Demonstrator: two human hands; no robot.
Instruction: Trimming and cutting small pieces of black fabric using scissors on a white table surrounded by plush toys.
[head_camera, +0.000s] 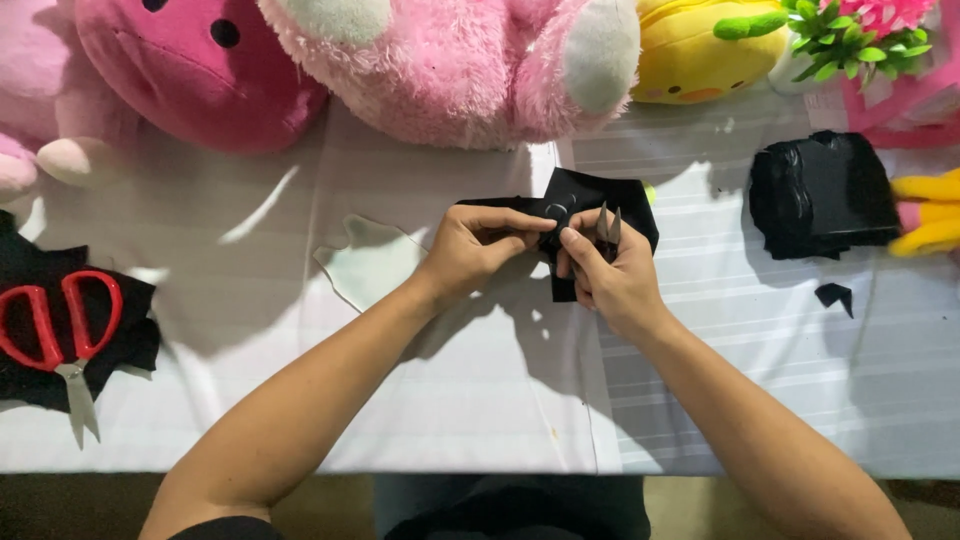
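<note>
One head-worn camera is looking steeply down and forward over a table covered in white cloth, sitting close enough that both forearms are entering from the bottom edge at 5 and 7 o'clock. The left hand and right hand are meeting just above the centre of the frame. The near table edge is running along 6 o'clock, and the far side, lined with plush toys, is filling 12 o'clock. Red scissors are lying at 9 o'clock, a black stack at 2 o'clock. There is only this single view.
</note>
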